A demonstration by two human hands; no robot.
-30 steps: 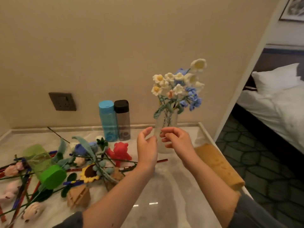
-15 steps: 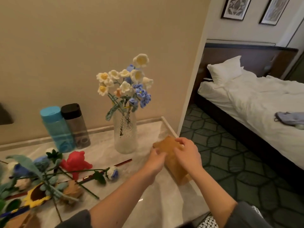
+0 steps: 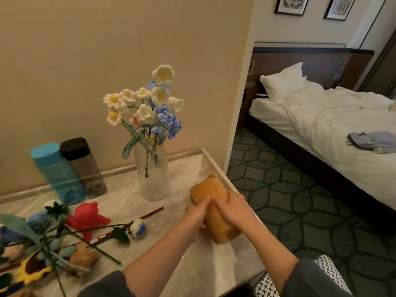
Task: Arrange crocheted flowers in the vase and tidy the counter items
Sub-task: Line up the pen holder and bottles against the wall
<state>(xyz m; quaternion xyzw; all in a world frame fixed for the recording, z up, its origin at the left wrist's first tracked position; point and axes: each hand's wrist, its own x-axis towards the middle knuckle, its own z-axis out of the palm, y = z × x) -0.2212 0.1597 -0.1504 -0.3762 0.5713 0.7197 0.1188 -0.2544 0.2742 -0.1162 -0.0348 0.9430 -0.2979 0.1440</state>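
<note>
A ribbed glass vase (image 3: 153, 177) stands on the marble counter (image 3: 210, 273) and holds a bunch of white, yellow and blue crocheted flowers (image 3: 147, 106). To its right, by the counter's right edge, lies a tan roll-shaped bundle (image 3: 211, 188). My left hand (image 3: 196, 218) grips its left side. On the bundle's right side is my right hand (image 3: 233, 209), fingers curled over its top. Loose crocheted flowers (image 3: 137, 228) lie in a heap at the lower left.
A blue bottle (image 3: 56, 170) and a dark bottle (image 3: 84, 166) stand against the wall. A red bear figure (image 3: 86, 217), a sunflower (image 3: 34, 269) and a red pencil (image 3: 150, 214) lie among the stems. A carpeted floor and a bed (image 3: 334, 133) are to the right.
Both hands left the vase and moved right to the tan bundle, then took hold of it. My view swung right, so the green container at the left went out of frame.
</note>
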